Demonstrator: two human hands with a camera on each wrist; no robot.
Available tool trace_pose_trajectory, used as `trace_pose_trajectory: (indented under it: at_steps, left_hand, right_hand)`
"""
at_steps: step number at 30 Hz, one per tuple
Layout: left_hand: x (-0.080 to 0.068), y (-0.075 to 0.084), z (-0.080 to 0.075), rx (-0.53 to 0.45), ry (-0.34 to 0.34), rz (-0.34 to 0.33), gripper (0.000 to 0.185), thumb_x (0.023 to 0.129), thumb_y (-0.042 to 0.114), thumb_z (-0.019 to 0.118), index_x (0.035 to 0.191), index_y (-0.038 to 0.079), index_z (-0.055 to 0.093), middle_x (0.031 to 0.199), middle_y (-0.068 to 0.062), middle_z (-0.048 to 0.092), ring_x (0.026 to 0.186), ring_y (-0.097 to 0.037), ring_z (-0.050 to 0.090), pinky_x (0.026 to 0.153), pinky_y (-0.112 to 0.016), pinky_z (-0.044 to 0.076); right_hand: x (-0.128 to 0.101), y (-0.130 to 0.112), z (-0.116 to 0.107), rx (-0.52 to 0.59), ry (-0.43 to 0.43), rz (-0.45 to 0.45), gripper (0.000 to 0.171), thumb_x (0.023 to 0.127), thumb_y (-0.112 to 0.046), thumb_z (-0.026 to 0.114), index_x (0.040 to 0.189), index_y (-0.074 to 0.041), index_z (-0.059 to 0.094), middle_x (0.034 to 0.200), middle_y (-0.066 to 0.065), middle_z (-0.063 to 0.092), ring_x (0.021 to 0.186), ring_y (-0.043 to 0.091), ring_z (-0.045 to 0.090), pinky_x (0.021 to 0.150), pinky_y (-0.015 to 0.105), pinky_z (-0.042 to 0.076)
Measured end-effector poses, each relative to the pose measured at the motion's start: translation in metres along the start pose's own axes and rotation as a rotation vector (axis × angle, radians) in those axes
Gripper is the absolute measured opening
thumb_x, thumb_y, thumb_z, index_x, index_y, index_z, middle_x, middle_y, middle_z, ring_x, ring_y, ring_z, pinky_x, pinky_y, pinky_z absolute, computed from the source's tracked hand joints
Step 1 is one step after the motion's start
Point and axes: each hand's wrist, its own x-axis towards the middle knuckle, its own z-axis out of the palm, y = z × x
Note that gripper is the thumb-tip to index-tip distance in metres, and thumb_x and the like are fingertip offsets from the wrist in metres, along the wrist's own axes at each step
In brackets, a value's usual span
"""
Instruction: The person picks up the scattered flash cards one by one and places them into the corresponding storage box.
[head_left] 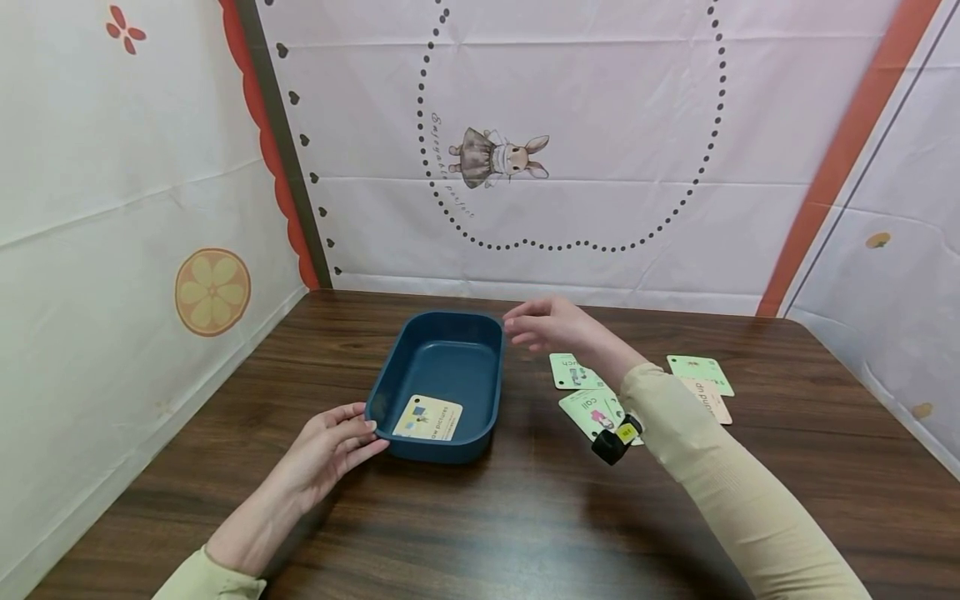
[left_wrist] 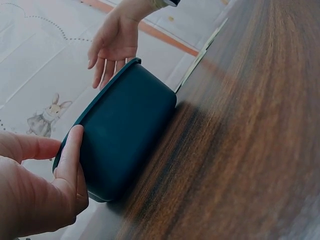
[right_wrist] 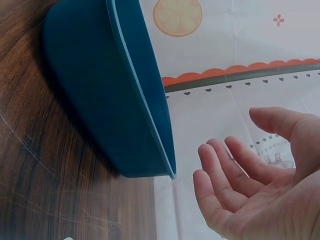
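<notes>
The left hand (head_left: 330, 446) lies low and near the body, palm turned inward to the right, fingers almost straight and close together, the thumb on top. Its forearm comes from the lower left, with a pale sleeve at the wrist. The right hand (head_left: 547, 325) is raised and reaches forward, fingers relaxed and a little bent, holding nothing. The right arm (head_left: 720, 483) is long stretched, covered by a beige sleeve, with a small black device (head_left: 613, 440) at the wrist.
</notes>
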Motion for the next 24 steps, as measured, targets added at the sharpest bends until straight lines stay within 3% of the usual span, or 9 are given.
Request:
trace_pose_trajectory:
  at_steps: [10,19,24]
  left_hand:
    - [0.001,0.0,-0.001,-0.001,-0.003,-0.003,0.052,0.098,0.005,0.053,0.142,-0.003,0.027,0.116,-0.009,0.056,0.1,-0.012,0.063,0.095,-0.027,0.058]
    - [0.0,0.0,0.0,0.002,-0.009,-0.003,0.053,0.098,0.006,0.054,0.142,-0.004,0.026,0.117,-0.009,0.055,0.101,-0.012,0.063,0.095,-0.026,0.058]
    - [-0.001,0.0,0.0,0.003,-0.011,-0.001,0.054,0.098,0.006,0.054,0.142,-0.004,0.026,0.118,-0.009,0.054,0.102,-0.012,0.062,0.096,-0.026,0.058]
  right_hand:
    - [-0.002,0.005,-0.004,-0.021,0.008,0.004,0.042,0.097,-0.025,0.061,0.133,-0.003,0.057,0.135,0.017,0.061,0.121,0.032,0.063,0.078,0.021,0.056]
    - [-0.009,0.01,-0.009,-0.039,-0.006,-0.012,0.037,0.098,-0.027,0.06,0.129,-0.006,0.059,0.134,0.017,0.063,0.119,0.029,0.064,0.105,0.048,0.052]
    - [-0.01,0.014,-0.01,-0.04,0.003,0.006,0.038,0.097,-0.028,0.061,0.129,-0.007,0.06,0.132,0.016,0.063,0.113,0.024,0.067,0.098,0.04,0.057]
